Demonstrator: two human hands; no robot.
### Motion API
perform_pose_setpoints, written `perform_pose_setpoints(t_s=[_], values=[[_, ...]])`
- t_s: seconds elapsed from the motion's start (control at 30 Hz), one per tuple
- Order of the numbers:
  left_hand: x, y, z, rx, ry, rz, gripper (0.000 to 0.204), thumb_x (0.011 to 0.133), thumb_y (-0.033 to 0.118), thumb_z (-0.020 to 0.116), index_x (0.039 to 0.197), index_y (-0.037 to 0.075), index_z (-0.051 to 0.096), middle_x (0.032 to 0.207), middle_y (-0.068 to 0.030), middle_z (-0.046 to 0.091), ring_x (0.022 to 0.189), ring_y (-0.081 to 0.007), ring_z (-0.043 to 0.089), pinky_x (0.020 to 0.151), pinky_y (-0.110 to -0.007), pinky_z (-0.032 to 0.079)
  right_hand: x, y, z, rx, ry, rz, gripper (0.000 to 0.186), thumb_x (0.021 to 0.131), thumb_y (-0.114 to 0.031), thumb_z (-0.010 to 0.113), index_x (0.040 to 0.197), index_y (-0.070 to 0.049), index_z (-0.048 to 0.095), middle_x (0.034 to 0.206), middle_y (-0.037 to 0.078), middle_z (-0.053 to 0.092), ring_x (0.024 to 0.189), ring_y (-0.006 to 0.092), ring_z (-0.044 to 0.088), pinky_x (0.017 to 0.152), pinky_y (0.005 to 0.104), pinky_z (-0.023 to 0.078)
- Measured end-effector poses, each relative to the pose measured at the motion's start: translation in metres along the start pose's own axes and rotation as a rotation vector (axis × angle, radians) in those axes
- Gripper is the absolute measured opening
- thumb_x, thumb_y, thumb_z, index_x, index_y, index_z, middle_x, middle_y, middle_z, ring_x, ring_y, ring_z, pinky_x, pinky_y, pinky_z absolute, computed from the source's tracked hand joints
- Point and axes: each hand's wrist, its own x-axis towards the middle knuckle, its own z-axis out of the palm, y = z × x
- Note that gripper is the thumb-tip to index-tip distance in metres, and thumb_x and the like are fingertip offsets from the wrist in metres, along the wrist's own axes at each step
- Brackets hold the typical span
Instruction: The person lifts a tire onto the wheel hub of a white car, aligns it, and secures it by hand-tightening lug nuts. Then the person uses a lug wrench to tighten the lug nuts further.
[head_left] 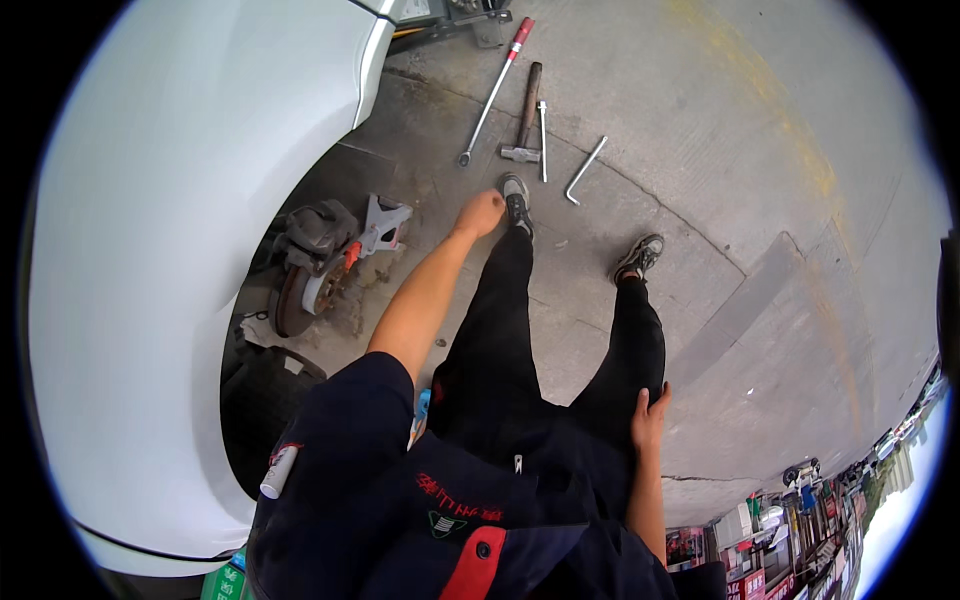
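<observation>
Evidently the left hand [481, 213] hung in front of the person, beside the left shoe [515, 190] as seen from above. Its fingers looked curled inward into a loose fist, but their inner side was hidden, so I couldn't tell whether they held anything. The right hand [650, 415] lay against the right trouser leg [625, 345], below the thigh pocket line, with its fingers apart and touching the cloth without gripping it.

On the concrete floor [720, 235], beyond the left shoe, lay four tools. From left to right these were a long wrench [488, 108] with a red handle, a wooden-handled hammer [529, 110], a straight metal bar [543, 142] close beside it, and a bent bar [588, 168] farther right. The right shoe [641, 256] stood nearer and to the right of them.

A pale car [140, 260] filled the left side. Its dark wheel opening [262, 400] held a rusty brake disc [292, 302], with a grey stand [383, 226] just right of it. On the person's left sleeve, a white tube [280, 470] seemed to sit in a small pocket. A green box [226, 582] showed at the near left, its contents hidden.
</observation>
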Motion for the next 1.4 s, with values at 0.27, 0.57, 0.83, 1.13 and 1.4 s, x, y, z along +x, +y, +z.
perform_pose_setpoints(t_s=[0.27, 0.57, 0.83, 1.13, 1.4], values=[[0.255, -0.009, 0.134, -0.187, 0.255, -0.183, 0.035, 0.08, 0.027, 0.061, 0.103, 0.001, 0.062, 0.1, -0.0177, 0.066, 0.097, -0.0326, 0.062, 0.084, -0.04, 0.047, 0.169, -0.108, -0.02, -0.861, 0.02, -0.162, 0.071, 0.083, -0.034, 0.061, 0.136, 0.001, 0.029, 0.139, 0.025, 0.033, 0.128, 0.0404, 0.034, 0.105, 0.0481, 0.027], [0.347, -0.016, 0.272, 0.073, 0.584, -0.557, 0.037, 0.081, 0.016, 0.061, 0.11, -0.002, 0.048, 0.111, -0.0239, 0.051, 0.102, -0.0426, 0.054, 0.089, -0.049, 0.045, 0.242, -0.124, -0.11, -0.77, 0.043, -0.225, 0.066, 0.083, -0.042, 0.057, 0.125, 0.005, 0.037, 0.133, 0.028, 0.038, 0.122, 0.0444, 0.038, 0.102, 0.0515, 0.027], [0.314, 0.008, 0.285, -0.114, 0.382, -0.328, 0.022, 0.083, 0.017, 0.06, 0.099, 0.003, 0.054, 0.097, -0.0206, 0.06, 0.089, -0.04, 0.061, 0.075, -0.048, 0.05, 0.249, -0.144, -0.113, -0.782, -0.013, -0.229, 0.066, 0.08, -0.042, 0.06, 0.122, 0.004, 0.038, 0.132, 0.028, 0.038, 0.121, 0.0445, 0.038, 0.101, 0.0521, 0.028], [0.316, 0.018, 0.32, 0.045, 0.091, -0.273, 0.023, 0.074, 0.026, 0.072, 0.085, 0.007, 0.064, 0.083, -0.0167, 0.067, 0.079, -0.0347, 0.066, 0.071, -0.045, 0.051, 0.241, -0.158, -0.093, -0.81, 0.038, -0.246, 0.071, 0.076, -0.043, 0.068, 0.123, 0.002, 0.041, 0.126, 0.027, 0.042, 0.12, 0.042, 0.036, 0.101, 0.0549, 0.025], [0.293, 0.04, 0.286, -0.068, -0.097, -0.52, 0.02, 0.079, 0.012, 0.06, 0.095, 0.008, 0.069, 0.102, -0.0163, 0.066, 0.097, -0.0308, 0.064, 0.08, -0.04, 0.052, 0.243, -0.148, -0.094, -0.798, 0.097, -0.384, 0.063, 0.08, -0.043, 0.06, 0.119, 0.003, 0.042, 0.129, 0.026, 0.041, 0.119, 0.0432, 0.04, 0.097, 0.0511, 0.031]])
